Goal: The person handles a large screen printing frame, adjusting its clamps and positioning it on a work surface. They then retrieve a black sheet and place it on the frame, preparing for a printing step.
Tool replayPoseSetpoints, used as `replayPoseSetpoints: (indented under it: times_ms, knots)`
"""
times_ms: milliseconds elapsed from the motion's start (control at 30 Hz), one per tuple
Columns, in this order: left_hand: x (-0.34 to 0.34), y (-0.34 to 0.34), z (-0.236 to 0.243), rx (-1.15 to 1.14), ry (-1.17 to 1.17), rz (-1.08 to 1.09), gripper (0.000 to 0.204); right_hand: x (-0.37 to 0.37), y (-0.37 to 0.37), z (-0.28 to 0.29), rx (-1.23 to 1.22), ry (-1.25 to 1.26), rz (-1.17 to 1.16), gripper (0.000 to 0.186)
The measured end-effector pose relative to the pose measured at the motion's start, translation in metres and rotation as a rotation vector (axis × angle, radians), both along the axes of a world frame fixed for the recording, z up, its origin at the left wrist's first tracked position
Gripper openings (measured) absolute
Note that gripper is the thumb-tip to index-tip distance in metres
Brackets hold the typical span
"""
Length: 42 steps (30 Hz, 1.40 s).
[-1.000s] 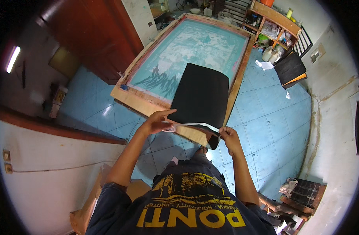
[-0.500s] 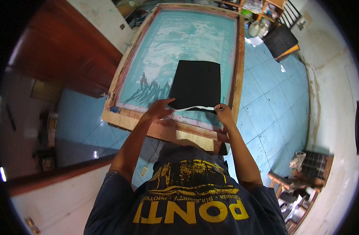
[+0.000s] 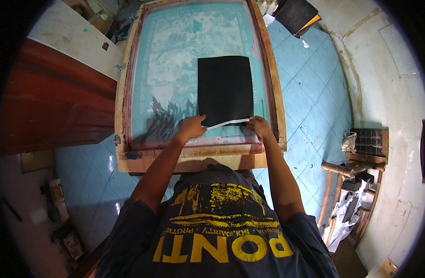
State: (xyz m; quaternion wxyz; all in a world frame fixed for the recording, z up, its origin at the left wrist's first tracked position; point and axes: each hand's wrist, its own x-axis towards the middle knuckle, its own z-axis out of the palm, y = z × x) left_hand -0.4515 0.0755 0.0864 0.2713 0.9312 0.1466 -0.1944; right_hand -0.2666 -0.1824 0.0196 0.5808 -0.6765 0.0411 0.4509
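A black rectangular sheet (image 3: 225, 90) lies over the near right part of a teal screen-printing mesh (image 3: 166, 60) in a wooden frame (image 3: 189, 151). Along the sheet's near edge runs a narrow white strip (image 3: 227, 123), slightly bowed; whether it is tape or the sheet's turned edge I cannot tell. My left hand (image 3: 192, 128) pinches the near left corner between thumb and fingers. At the near right corner my right hand (image 3: 260, 127) is closed on the sheet's edge, at the strip's end. Pale lettering and artwork show in the mesh around the sheet.
Blue floor tiles (image 3: 298, 99) show on both sides of the frame. To the left stands a dark red wooden panel (image 3: 59, 97). A bamboo rack (image 3: 335, 169) with papers is by the right wall, and a black board (image 3: 295, 16) leans at the far right.
The view has shifted, so the frame appears straighter. Both hands still hold the sheet's near corners; the strip's right end now sits a little higher than its left.
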Motion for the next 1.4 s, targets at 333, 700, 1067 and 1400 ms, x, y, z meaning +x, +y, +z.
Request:
replayPoseSetpoints:
  times_ms: [333,700,1067,1400]
  knots:
    - [-0.012,0.026,-0.047,-0.012,0.022,0.088,0.067,0.001,0.01,0.02,0.147,0.325,-0.02,0.033]
    - [-0.014,0.022,0.005,-0.005,-0.026,0.114,0.026,-0.012,-0.008,0.019,0.067,-0.391,0.202,0.013]
    - [-0.048,0.012,0.019,-0.215,-0.124,0.17,0.021,-0.049,-0.021,0.029,-0.216,-0.622,0.128,0.009]
    - [-0.032,0.028,0.01,-0.098,-0.192,0.26,0.018,0.0,-0.019,-0.005,-0.173,-0.775,0.161,0.006]
